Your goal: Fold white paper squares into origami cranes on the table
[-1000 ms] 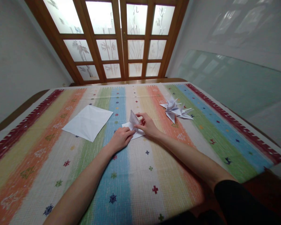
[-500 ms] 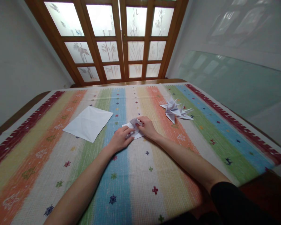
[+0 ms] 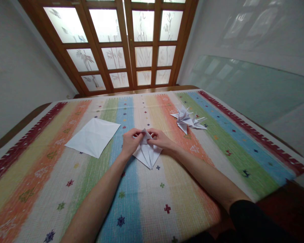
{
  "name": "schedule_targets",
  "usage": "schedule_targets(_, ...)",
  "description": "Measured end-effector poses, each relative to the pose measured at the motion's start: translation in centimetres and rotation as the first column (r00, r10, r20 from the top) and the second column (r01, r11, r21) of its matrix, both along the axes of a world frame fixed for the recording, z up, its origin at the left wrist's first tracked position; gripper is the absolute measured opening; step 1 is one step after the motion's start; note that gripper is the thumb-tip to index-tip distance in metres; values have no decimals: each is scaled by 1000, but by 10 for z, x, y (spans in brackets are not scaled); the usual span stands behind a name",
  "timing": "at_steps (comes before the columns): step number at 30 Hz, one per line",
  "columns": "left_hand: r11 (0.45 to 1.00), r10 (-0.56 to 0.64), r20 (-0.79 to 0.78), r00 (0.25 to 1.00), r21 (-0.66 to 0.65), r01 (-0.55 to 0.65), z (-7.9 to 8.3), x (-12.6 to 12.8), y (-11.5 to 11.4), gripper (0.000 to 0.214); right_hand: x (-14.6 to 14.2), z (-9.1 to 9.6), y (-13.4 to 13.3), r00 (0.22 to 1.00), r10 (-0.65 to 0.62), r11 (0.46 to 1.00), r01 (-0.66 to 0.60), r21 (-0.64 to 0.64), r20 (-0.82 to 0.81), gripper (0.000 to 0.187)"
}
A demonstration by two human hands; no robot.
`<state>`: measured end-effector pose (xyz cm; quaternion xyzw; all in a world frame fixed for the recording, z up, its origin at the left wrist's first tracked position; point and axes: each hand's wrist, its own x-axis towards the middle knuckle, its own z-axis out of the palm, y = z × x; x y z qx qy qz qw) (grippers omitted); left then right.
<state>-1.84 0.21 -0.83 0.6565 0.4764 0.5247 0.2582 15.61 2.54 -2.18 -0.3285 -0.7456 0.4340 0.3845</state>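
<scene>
The left hand [image 3: 131, 141] and right hand [image 3: 160, 139] pinch the far end of a kite-shaped piece of folded white paper [image 3: 148, 156] between thumbs and fingers, probably to control both sides evenly. It sits over the striped multicoloured cloth [image 3: 152, 209] on the surface, its long axis running away from the person, one sharp point facing them.

- Wooden double doors [image 3: 133, 57] with frosted, plant-patterned panes [image 3: 105, 25], at the far end
- Striped, multicoloured, snowflake-printed tablecloth [image 3: 182, 189] spread over a wooden table [image 3: 38, 110]
- Greenish, reflective panel [image 3: 255, 91] along the right wall [image 3: 268, 40]
- Plain, pale left wall [image 3: 27, 60]
</scene>
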Motion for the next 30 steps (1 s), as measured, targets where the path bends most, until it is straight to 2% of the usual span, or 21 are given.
schedule_targets(3, 994, 66, 104, 992, -95, -56, 0, 1, -1, 17, 4, 3, -2, 992, 7, 989, -26, -147, -126, 32)
schedule_targets(5, 986, 79, 148, 986, -157, -56, 1, 0, -1, 18, 2, 5, -3, 982, -34, 983, -1, -182, -187, 30)
schedule_targets(8, 978, 70, 159, 985, -208, -36, 4, 0, -2, 20, -4, 8, -5, 972, -86, 982, 45, -186, -219, 28)
schedule_targets(12, 974, -5, 108, 994, -226, 29, 9, 1, -4, 23, -7, 11, -5, 958, -127, 975, 73, -211, -257, 26)
schedule_targets(17, 964, -50, 75, 996, -256, 67, 9, 1, -5, 27, -4, 13, -5, 961, -149, 971, 98, -219, -232, 24)
schedule_targets(24, 954, -113, 104, 988, -266, 137, 7, -1, -5, 29, -8, 14, -7, 945, -175, 964, 107, -245, -277, 26)
schedule_targets(30, 959, -98, 168, 981, -246, 138, 10, 3, -7, 28, -10, 17, -9, 944, -198, 966, 144, -213, -262, 31)
